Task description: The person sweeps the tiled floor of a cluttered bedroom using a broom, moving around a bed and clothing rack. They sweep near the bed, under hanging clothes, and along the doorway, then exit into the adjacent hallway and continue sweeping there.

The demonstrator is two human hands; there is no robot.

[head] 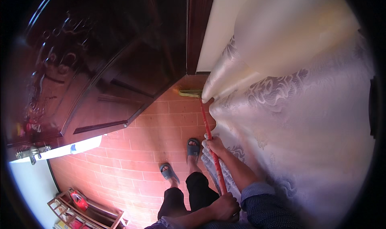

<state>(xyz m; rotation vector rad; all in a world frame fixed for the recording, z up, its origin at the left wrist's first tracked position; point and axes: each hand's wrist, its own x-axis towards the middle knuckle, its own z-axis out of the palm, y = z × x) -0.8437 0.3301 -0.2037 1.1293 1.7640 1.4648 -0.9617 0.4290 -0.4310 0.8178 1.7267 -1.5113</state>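
Observation:
A mop or broom with a long red handle (pixel 215 159) slants across the view over the tiled floor. Its flat yellow-green head (pixel 189 93) lies on the floor between the dark wooden door and a pale curtain, and part of it is hidden by the curtain's hem. My right hand (pixel 215 146) grips the handle around its middle, beside the curtain's edge. Nearer my body, my left hand (pixel 224 206) is closed around the handle's upper end.
On the left a dark carved wooden door (pixel 120 66) stands ajar. A patterned satin curtain (pixel 286 117) fills the right side. My feet in grey slippers (pixel 193 149) stand on red floor tiles (pixel 138 150). A wooden rack (pixel 90 212) holding several items is at lower left.

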